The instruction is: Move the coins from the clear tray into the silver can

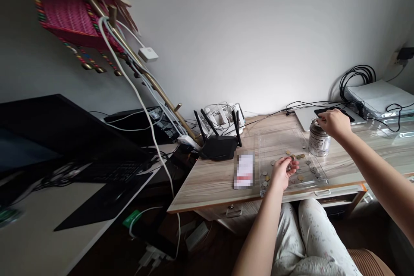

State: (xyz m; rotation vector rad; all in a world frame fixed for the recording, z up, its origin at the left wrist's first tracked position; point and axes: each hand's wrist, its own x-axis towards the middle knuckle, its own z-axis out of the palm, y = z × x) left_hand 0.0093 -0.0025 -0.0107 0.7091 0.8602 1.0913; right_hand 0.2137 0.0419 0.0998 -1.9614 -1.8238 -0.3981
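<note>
Coins (300, 168) scatter across the clear tray (318, 180) at centre right, left hand (282, 172) pinching one, right hand's (334, 123) fingers curled atop the tin (318, 140), steadying it.

2 bare forearms, sleeveless; white trousers (310, 233) with small grey specks.

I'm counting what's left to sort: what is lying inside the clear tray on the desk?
Loose coins lie scattered in the clear tray. The left hand pinches one and covers any coins beneath it. The right hand hides the tin's top.
</note>
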